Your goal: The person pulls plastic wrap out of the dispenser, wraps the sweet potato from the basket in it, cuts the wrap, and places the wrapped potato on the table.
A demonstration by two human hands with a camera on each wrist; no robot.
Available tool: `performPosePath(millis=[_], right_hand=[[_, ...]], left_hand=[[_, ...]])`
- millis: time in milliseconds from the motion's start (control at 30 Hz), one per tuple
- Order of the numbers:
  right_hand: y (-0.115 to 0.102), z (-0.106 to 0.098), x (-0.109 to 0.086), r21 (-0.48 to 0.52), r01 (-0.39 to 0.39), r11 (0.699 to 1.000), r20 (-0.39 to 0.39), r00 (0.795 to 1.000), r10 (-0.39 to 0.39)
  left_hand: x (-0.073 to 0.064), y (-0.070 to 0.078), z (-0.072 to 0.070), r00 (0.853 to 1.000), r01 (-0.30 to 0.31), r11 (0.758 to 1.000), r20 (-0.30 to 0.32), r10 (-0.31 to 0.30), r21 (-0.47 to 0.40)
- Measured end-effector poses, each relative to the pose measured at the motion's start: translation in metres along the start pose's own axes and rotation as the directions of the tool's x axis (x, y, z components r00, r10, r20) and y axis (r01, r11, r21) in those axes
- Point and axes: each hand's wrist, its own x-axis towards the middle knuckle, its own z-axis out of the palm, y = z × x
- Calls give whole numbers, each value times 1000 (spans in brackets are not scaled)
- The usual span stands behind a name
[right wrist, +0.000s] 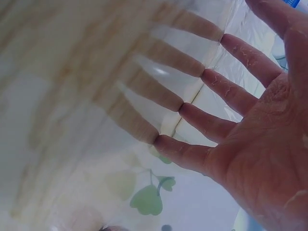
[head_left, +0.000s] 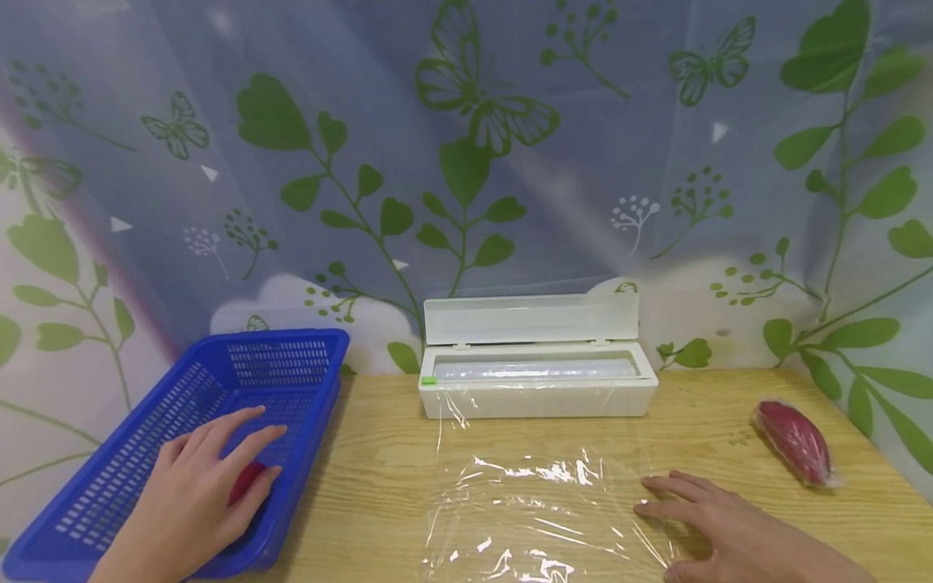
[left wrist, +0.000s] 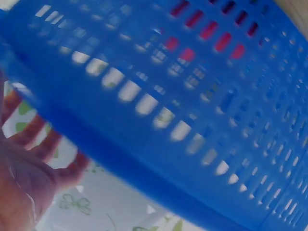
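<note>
Clear plastic film lies nearest the camera, creased and glinting on the wooden worktop. Taking that film as the centre of the dial, the right hand is at three o'clock, fingers spread and almost straight, palm bare, fingertips resting on the glossy surface by the film's edge; the right wrist view shows them meeting their reflections. At nine o'clock stands a blue slotted basket, with the left hand over its near part. Its fingers are apart and loosely bent above a red item inside; whether they touch it I cannot tell. Red also shows through the slots in the left wrist view. At twelve o'clock is a white box, its lid raised at the back, a roll inside and the film coming down over its front. Between two and three o'clock a wrapped red piece lies on the worktop, apart from the right hand. Behind hangs a leaf-and-butterfly curtain.
</note>
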Motion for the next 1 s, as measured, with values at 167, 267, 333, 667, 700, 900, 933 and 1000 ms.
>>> performPosePath(millis=[167, 267, 333, 667, 700, 900, 933, 1000], right_hand=[[-1, 0, -1, 5, -3, 1000, 1, 1000, 3], [-2, 0, -1, 0, -3, 1000, 1, 1000, 3], [-2, 0, -1, 2, -6, 1000, 3, 1000, 6], [-2, 3, -3, -3, 11, 1000, -28, 1000, -11], [-2, 3, -3, 1, 9, 1000, -25, 1000, -8], [-2, 0, -4, 9, -13, 1000, -4, 1000, 13], [-2, -1, -4, 14, -17, 1000, 2, 1000, 17], [-2, -2, -3, 21, -23, 1000, 14, 1000, 23]], left_hand=[[-14, -17, 13, 994, 52, 997, 97, -57, 52], [-21, -22, 21, 983, 66, 995, 163, -79, 80], [-23, -23, 24, 971, 83, 992, 217, -103, 99], [-30, -32, 39, 769, 319, 941, 551, -324, 108], [-31, -33, 40, 761, 334, 938, 559, -329, 98], [-28, -35, 45, 742, 344, 937, 593, -312, 62], [-26, -36, 46, 734, 346, 936, 605, -309, 58], [-22, -35, 48, 717, 353, 934, 625, -309, 57]])
